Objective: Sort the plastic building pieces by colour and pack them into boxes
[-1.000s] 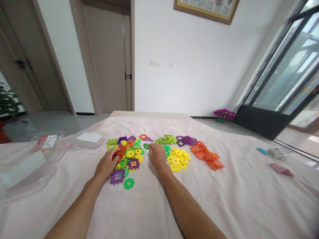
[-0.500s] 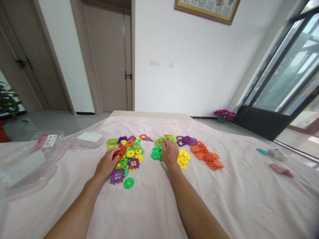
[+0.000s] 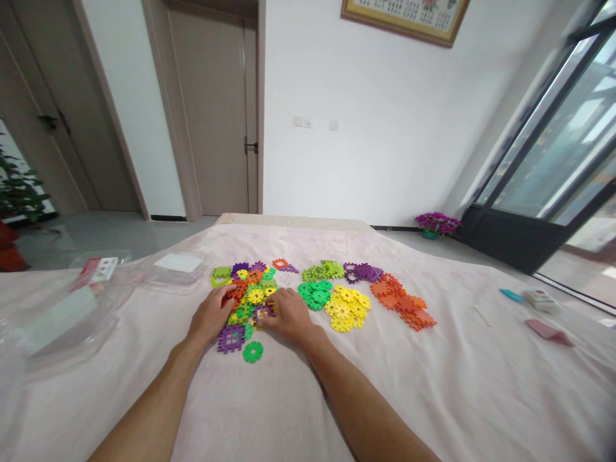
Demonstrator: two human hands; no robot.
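Observation:
Flat plastic building tiles lie on a pink cloth-covered table [image 3: 298, 398]. A mixed pile [image 3: 248, 292] of purple, yellow, green and orange tiles sits left of centre. My left hand [image 3: 212, 316] rests on its near left edge, fingers curled on an orange tile. My right hand [image 3: 286, 314] has its fingers pinched at a purple square tile [image 3: 263, 313] on the pile's right side. To the right lie sorted groups: dark green [image 3: 315, 294], yellow [image 3: 347, 307], light green [image 3: 321, 271], purple [image 3: 364, 272] and orange [image 3: 403, 301]. A purple square [image 3: 231, 338] and a green round tile [image 3: 253, 351] lie nearest me.
Clear plastic packaging [image 3: 62, 314] with a card insert lies on the table's left side. A blue piece [image 3: 511, 295], a small box [image 3: 541, 299] and a pink piece [image 3: 548, 332] sit at the right. Doors, a wall and a glass sliding door stand beyond.
My right hand left the dark green group and came back left to the mixed pile, closing on a purple tile. The dark green group now shows in full. My left hand stayed put.

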